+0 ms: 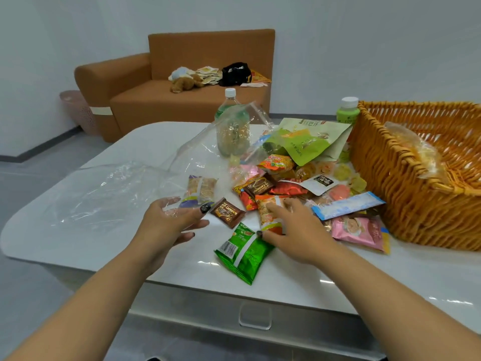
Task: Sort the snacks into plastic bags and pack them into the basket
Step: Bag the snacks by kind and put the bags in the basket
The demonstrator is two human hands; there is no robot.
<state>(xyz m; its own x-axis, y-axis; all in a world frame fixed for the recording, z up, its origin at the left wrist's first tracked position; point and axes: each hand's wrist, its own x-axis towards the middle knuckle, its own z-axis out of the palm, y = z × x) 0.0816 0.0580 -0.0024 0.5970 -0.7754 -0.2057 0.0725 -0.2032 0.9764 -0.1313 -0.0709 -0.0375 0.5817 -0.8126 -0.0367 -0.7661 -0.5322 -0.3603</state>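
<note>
Both hands over a snack pile on a white worktop (109, 246), wicker basket at the right.

Left hand (169, 220) palm up, fingers loosely spread, touching the edge of a clear plastic bag (104, 194); whether it pinches the bag, cannot tell. Right hand (291, 230) grips an orange snack packet (268, 212), thumb and fingers curled round it. Green packet (244, 254) just beside that hand, brown chocolate packet (227, 212) between the hands. Basket (406, 194) holds one bagged snack (419, 152). Two bottles stand behind the pile.
</note>
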